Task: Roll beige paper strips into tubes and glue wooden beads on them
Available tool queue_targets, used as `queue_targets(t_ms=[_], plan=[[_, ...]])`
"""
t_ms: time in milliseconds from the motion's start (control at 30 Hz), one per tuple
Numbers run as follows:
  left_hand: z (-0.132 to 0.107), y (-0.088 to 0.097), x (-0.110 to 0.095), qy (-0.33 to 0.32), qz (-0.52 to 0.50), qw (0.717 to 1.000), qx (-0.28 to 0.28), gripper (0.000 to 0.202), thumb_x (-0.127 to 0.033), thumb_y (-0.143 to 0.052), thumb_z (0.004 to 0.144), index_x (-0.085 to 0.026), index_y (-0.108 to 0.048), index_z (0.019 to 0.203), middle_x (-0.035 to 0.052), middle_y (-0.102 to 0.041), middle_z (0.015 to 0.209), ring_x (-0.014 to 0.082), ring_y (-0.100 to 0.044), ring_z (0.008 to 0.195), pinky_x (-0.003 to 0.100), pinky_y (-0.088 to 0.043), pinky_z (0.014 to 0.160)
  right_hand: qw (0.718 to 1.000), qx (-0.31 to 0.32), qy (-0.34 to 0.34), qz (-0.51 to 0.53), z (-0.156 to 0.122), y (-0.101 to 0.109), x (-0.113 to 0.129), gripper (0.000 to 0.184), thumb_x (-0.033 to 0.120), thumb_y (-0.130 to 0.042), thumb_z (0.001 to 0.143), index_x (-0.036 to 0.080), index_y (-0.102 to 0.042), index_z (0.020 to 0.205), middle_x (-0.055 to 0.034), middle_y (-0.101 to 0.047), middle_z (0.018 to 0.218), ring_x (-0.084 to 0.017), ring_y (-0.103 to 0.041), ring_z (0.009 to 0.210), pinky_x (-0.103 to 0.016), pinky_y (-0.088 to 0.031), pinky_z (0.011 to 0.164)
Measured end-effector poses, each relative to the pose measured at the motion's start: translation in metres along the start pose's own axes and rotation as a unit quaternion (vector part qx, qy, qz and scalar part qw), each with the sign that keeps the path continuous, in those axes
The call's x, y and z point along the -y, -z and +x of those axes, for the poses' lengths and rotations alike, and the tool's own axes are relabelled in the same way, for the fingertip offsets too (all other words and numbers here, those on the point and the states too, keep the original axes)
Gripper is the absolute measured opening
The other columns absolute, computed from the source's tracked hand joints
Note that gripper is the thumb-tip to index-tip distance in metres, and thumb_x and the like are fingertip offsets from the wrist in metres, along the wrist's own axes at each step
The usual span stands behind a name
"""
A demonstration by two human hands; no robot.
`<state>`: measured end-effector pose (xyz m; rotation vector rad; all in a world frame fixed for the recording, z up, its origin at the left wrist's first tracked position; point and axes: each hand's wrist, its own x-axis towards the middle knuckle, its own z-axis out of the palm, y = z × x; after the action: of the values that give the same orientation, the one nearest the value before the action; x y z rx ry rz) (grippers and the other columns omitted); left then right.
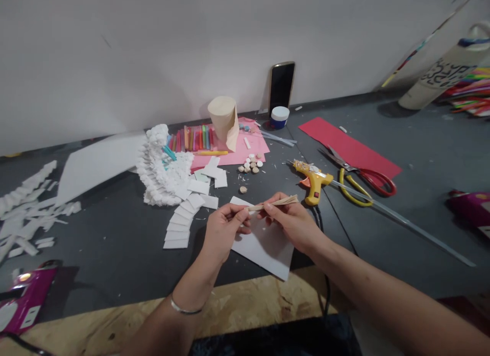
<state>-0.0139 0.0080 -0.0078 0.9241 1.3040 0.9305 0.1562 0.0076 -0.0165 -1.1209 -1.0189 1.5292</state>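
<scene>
Between my two hands is a thin tan strip, perhaps folded paper [288, 200], spreading into layers at its right end. My left hand [227, 226] pinches its left end between thumb and fingertips. Closer to the layered end, my right hand [289, 220] grips it, the thumb lying along the strip. Both hands are above a white sheet [264, 248] at the table's front edge. A small round tan disc [243, 190] lies just beyond them. To the right of my right hand rests a yellow glue gun [316, 182] with a long clear glue stick [417, 226].
Red-and-yellow-handled scissors [346, 167] overlap red paper [325, 128]. Left are fanned white cards [179, 226] and a fluffy white piece [158, 172]. Behind stand a tan paper roll [223, 116], colored sticks [195, 138], a small jar [279, 117] and a phone [282, 85].
</scene>
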Motion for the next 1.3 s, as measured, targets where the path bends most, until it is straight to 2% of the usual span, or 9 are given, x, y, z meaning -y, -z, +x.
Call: queue_targets(t_ms=[200,400,733,800,967,1033,1100,1200,1300], plan=[[0.002,-0.003,0.005,-0.049,-0.001,0.999,-0.018,0.03,-0.044,-0.073,0.073,-0.016,-0.068,0.082,-0.001,-0.066,0.064,0.0103,-0.062,0.053,0.021,-0.053,0.053,0.997,0.026,-0.035,0.056,-0.002,-0.003,-0.006,0.024,0.042,-0.069,0.082,0.021,-0.058,0.082,-0.0019,-0.073,0.077,-0.012,-0.062,0.068,-0.026,-0.045,0.066],[0.0,-0.001,0.003,-0.154,0.13,0.977,-0.068,0.021,-0.037,-0.066,0.08,-0.017,-0.072,0.081,0.0016,-0.071,0.069,0.0127,-0.064,0.061,0.022,-0.051,0.06,0.997,0.018,-0.036,0.062,-0.007,-0.008,-0.007,0.023,0.04,-0.073,0.079,0.021,-0.06,0.08,-0.0031,-0.073,0.085,-0.016,-0.067,0.079,-0.03,-0.049,0.074],[-0.001,0.0,0.005,-0.223,0.272,0.931,-0.096,0.019,-0.029,-0.061,0.085,-0.019,-0.076,0.092,0.0051,-0.075,0.081,0.0182,-0.069,0.076,0.028,-0.053,0.071,0.998,-0.001,-0.042,0.046,-0.007,-0.011,-0.007,0.027,0.041,-0.076,0.074,0.019,-0.061,0.078,-0.0042,-0.074,0.085,-0.016,-0.069,0.082,-0.03,-0.052,0.075],[-0.001,0.0,0.006,-0.227,0.266,0.932,-0.091,0.02,-0.029,-0.06,0.085,-0.019,-0.075,0.093,0.0052,-0.075,0.082,0.0184,-0.069,0.076,0.029,-0.054,0.072,0.998,-0.002,-0.037,0.041,-0.006,-0.01,-0.007,0.026,0.041,-0.075,0.076,0.019,-0.061,0.079,-0.0042,-0.074,0.085,-0.016,-0.068,0.081,-0.031,-0.052,0.076],[0.0,0.001,0.006,-0.19,0.151,0.97,-0.03,0.025,-0.035,-0.059,0.085,-0.017,-0.073,0.096,0.004,-0.074,0.078,0.0163,-0.069,0.066,0.028,-0.058,0.066,0.997,0.003,-0.03,0.07,-0.005,-0.008,-0.008,0.025,0.041,-0.075,0.076,0.019,-0.061,0.079,-0.0042,-0.074,0.086,-0.016,-0.068,0.081,-0.034,-0.052,0.08],[0.0,0.002,0.005,-0.189,0.146,0.971,-0.027,0.025,-0.036,-0.059,0.085,-0.017,-0.073,0.096,0.0035,-0.074,0.076,0.016,-0.069,0.066,0.028,-0.058,0.065,0.996,0.009,-0.034,0.077,-0.004,-0.008,-0.008,0.024,0.04,-0.075,0.076,0.02,-0.062,0.079,-0.0035,-0.074,0.084,-0.016,-0.068,0.08,-0.032,-0.052,0.079],[-0.001,0.001,0.004,-0.211,0.189,0.958,-0.052,0.022,-0.034,-0.059,0.086,-0.018,-0.073,0.093,0.0033,-0.074,0.077,0.0158,-0.069,0.067,0.027,-0.057,0.065,0.995,0.015,-0.04,0.086,-0.005,-0.009,-0.008,0.023,0.039,-0.075,0.077,0.02,-0.062,0.079,-0.0027,-0.074,0.082,-0.015,-0.068,0.08,-0.03,-0.052,0.077],[-0.002,-0.003,0.004,-0.264,0.27,0.921,-0.098,0.018,-0.029,-0.058,0.087,-0.018,-0.072,0.089,0.0043,-0.074,0.083,0.0161,-0.069,0.074,0.026,-0.056,0.068,0.994,0.01,-0.044,0.104,-0.006,-0.01,-0.009,0.022,0.038,-0.076,0.076,0.021,-0.061,0.079,-0.0022,-0.074,0.083,-0.015,-0.069,0.082,-0.029,-0.052,0.076],[-0.003,-0.006,0.007,-0.298,0.307,0.898,-0.103,0.019,-0.027,-0.055,0.089,-0.018,-0.071,0.093,0.0059,-0.074,0.088,0.0168,-0.069,0.081,0.028,-0.056,0.073,0.993,-0.01,-0.047,0.111,-0.007,-0.011,-0.008,0.024,0.038,-0.077,0.074,0.021,-0.061,0.078,-0.0024,-0.074,0.084,-0.016,-0.069,0.083,-0.03,-0.053,0.079]])
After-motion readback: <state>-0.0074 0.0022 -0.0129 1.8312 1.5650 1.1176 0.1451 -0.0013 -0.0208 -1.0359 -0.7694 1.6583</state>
